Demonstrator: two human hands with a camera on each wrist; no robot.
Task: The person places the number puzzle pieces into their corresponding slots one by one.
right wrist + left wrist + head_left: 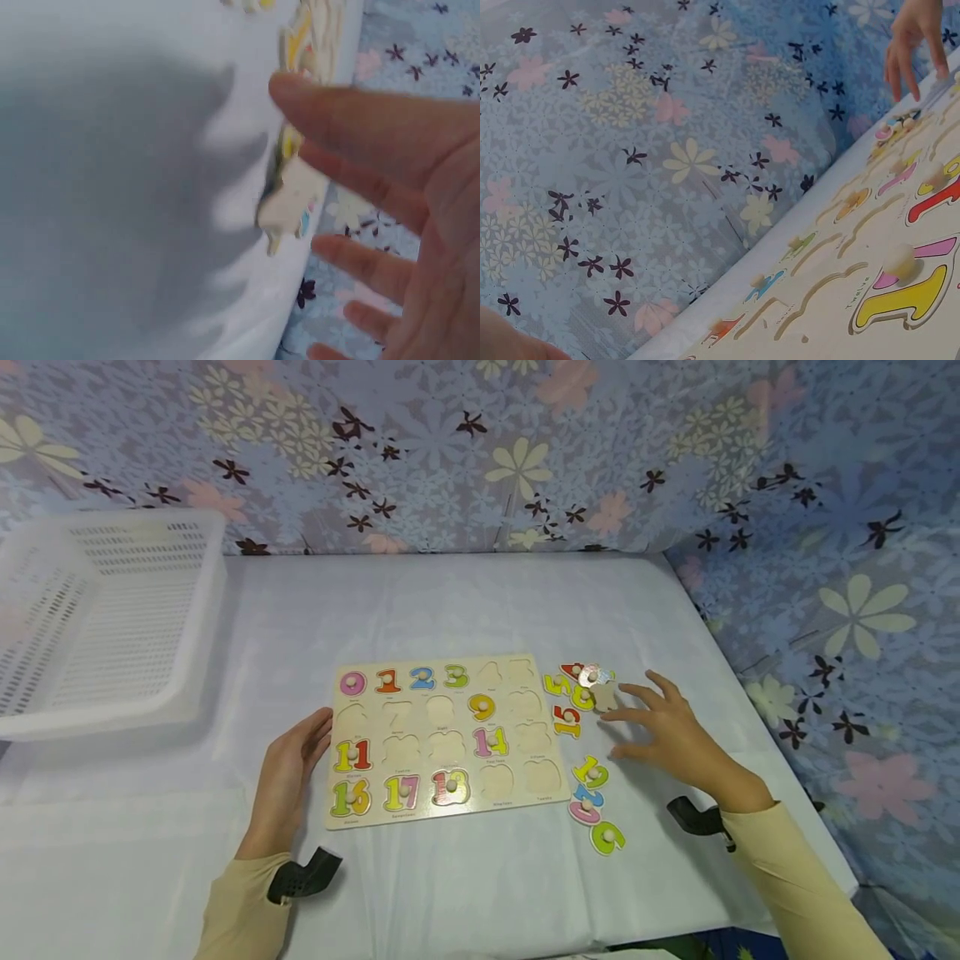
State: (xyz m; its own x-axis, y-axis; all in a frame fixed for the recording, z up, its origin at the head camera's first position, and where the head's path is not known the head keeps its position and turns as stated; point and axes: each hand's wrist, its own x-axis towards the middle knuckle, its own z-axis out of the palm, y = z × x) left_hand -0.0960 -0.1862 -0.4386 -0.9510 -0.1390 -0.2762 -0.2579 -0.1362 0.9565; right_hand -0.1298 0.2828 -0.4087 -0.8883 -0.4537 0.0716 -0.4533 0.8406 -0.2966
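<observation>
Head view: right hand [663,735] over the loose number pieces, fingers spread apart and pinching nothing; from where I stand, contact with the pile cannot be told. Nearest its fingertips lies a wooden piece [603,697] with a bare, unprinted side uppermost, so its number is unreadable. About it are a red 15 [567,721] and a yellow-green 5 [557,685], just right of the board; nearer the person lies a green 6 [608,837]. Left hand [288,768]: relaxed, at the left edge of the board; whether it presses there is unclear.

Between the hands lies the number board [373,727], flat on the white-covered table [450,602]. Seated in it are, among others, 0 [352,683], 9 [482,707], 14 [491,742] and 17 [402,792]; several recesses in every row stand vacant. The step in hand appears to be choosing or taking up a loose piece, with the filling of the board part done. The next move seems to call for turning the bare-sided piece, if chosen, to read its number, then pinching its knob and matching outline to recess.

Outermost: a white basket [198,643] well to the left, and flowered cloth [427,443] behind.
</observation>
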